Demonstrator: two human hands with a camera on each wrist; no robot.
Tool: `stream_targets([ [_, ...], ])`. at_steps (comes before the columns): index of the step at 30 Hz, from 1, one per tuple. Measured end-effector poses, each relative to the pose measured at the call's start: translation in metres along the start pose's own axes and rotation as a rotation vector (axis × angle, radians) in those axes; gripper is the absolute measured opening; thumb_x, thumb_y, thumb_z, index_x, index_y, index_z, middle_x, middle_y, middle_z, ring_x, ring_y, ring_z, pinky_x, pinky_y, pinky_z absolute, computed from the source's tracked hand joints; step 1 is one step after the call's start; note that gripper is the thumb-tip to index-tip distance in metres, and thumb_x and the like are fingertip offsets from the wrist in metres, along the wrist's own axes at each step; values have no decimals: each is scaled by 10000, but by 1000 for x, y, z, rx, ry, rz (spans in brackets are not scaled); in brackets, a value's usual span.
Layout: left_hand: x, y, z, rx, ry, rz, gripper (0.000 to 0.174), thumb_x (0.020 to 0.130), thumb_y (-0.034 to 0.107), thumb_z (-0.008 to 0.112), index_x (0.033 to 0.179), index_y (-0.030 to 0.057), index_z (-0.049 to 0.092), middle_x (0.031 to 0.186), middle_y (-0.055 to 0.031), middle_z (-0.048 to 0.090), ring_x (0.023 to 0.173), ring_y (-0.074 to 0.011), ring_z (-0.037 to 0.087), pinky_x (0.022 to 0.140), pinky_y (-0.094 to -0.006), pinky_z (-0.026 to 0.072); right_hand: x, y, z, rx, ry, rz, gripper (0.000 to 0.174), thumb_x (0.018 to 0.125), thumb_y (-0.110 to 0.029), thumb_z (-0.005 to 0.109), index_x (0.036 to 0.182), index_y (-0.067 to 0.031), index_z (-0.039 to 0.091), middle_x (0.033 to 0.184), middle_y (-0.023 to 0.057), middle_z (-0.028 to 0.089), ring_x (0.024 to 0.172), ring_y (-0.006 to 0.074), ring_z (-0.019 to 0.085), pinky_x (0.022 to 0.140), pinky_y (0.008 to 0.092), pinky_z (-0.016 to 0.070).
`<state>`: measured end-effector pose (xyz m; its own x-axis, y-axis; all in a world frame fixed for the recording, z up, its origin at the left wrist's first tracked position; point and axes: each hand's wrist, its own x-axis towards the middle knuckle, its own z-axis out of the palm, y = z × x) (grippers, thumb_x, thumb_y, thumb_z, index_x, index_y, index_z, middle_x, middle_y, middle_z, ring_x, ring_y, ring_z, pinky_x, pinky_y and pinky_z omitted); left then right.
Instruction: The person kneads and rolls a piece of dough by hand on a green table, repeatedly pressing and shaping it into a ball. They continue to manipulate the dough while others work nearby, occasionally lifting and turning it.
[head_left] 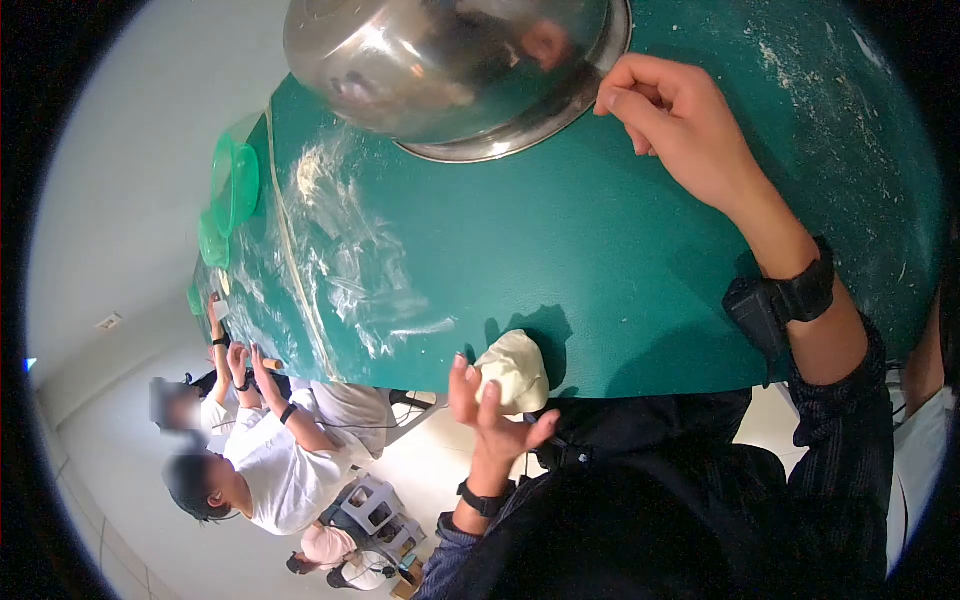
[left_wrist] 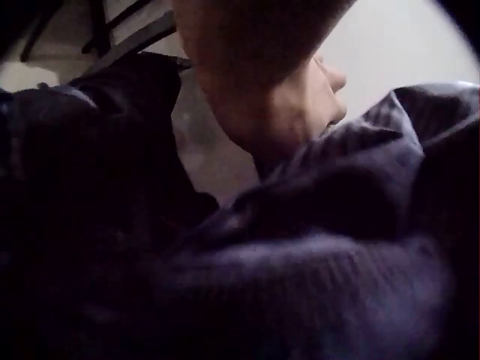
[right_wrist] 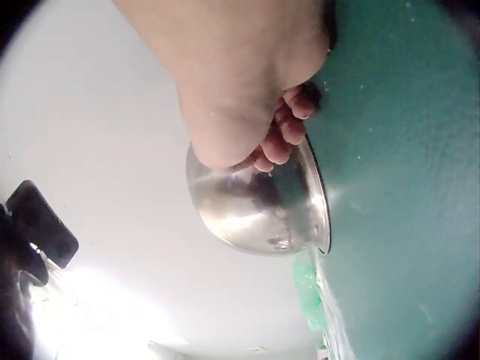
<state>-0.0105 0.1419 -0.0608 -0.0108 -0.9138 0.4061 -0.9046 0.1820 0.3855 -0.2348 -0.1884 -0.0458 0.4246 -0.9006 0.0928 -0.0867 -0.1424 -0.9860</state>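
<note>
A pale lump of dough (head_left: pixel 517 368) is at the front edge of the green table, its shadow falling on the tabletop beside it. My left hand (head_left: pixel 492 425) overlaps the near side of the dough, fingers and thumb spread. In the left wrist view, sleeve cloth and the wrist fill most of the picture, and the dough is hidden. My right hand (head_left: pixel 682 125) is beside the rim of a large upturned metal bowl (head_left: pixel 430 75), its fingers loosely curled. Those curled fingers (right_wrist: pixel 277 146) overlap the bowl in the right wrist view, with nothing visible inside them.
Flour (head_left: pixel 345 260) is smeared over the left part of the green table (head_left: pixel 500 240), with more dusted at the far right. Green plastic containers (head_left: pixel 235 185) stand near the left edge. People in white shirts (head_left: pixel 300 460) are at the table's lower left, near grey stools (head_left: pixel 375 505).
</note>
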Motion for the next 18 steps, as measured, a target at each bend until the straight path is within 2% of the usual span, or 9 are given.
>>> stream_targets([
  [2, -19, 6, 5, 88, -46, 84, 838, 884, 663, 681, 1525, 175, 451, 1566, -217, 317, 1437, -525, 363, 1104, -712, 392, -2, 1, 1, 24, 15, -3, 155, 1033, -152, 593, 952, -51, 680, 724, -56, 538, 631, 28, 482, 568, 213, 393],
  [5, -41, 7, -13, 161, -200, 275, 719, 880, 561, 703, 1490, 219, 538, 1633, -167, 315, 1452, -525, 342, 1094, -754, 370, 0, 4, 1, -19, 24, -31, 139, 1013, -127, 608, 947, -31, 684, 731, -42, 564, 631, 35, 501, 566, 223, 402],
  [6, -39, 6, -15, 161, -205, 290, 687, 896, 545, 662, 1499, 231, 561, 1630, -133, 363, 1452, -525, 339, 1108, -764, 330, 0, 6, 1, -43, 25, -41, 135, 1006, -120, 612, 944, -24, 685, 733, -37, 574, 630, 38, 508, 565, 227, 404],
  [9, 12, 43, -9, 309, -433, 178, 676, 930, 565, 588, 1526, 248, 560, 1632, -140, 405, 1498, -453, 337, 1141, -762, 250, 1, 3, 7, -49, 84, -59, 226, 937, -212, 675, 883, 7, 678, 636, 56, 587, 586, 116, 546, 575, 324, 439],
  [11, 73, 83, 1, 446, -628, 176, 690, 943, 584, 543, 1548, 254, 549, 1644, -140, 423, 1542, -361, 333, 1187, -722, 179, 0, 3, 8, -40, 73, -47, 225, 932, -212, 677, 884, 8, 677, 644, 58, 597, 589, 119, 547, 578, 330, 442],
  [13, 113, 97, 31, 426, -560, 195, 735, 935, 611, 551, 1549, 206, 539, 1648, -139, 429, 1541, -350, 350, 1211, -740, 57, 3, 3, 6, -40, 58, -57, 226, 930, -213, 678, 884, 8, 677, 649, 58, 604, 593, 119, 548, 580, 332, 444],
  [15, 154, 93, 56, 418, -469, 190, 744, 926, 576, 586, 1554, 181, 527, 1644, -154, 427, 1540, -356, 357, 1224, -706, 110, 3, 6, 3, -36, 55, -78, 228, 931, -215, 678, 883, 8, 676, 652, 56, 608, 598, 117, 550, 581, 330, 444],
  [18, 201, 63, 61, 238, -341, 14, 747, 915, 526, 628, 1547, 142, 520, 1635, -171, 431, 1542, -387, 346, 1241, -665, 145, 2, 7, -1, -38, 25, -90, 132, 980, -114, 623, 932, -8, 685, 733, -22, 601, 633, 42, 528, 556, 240, 409],
])
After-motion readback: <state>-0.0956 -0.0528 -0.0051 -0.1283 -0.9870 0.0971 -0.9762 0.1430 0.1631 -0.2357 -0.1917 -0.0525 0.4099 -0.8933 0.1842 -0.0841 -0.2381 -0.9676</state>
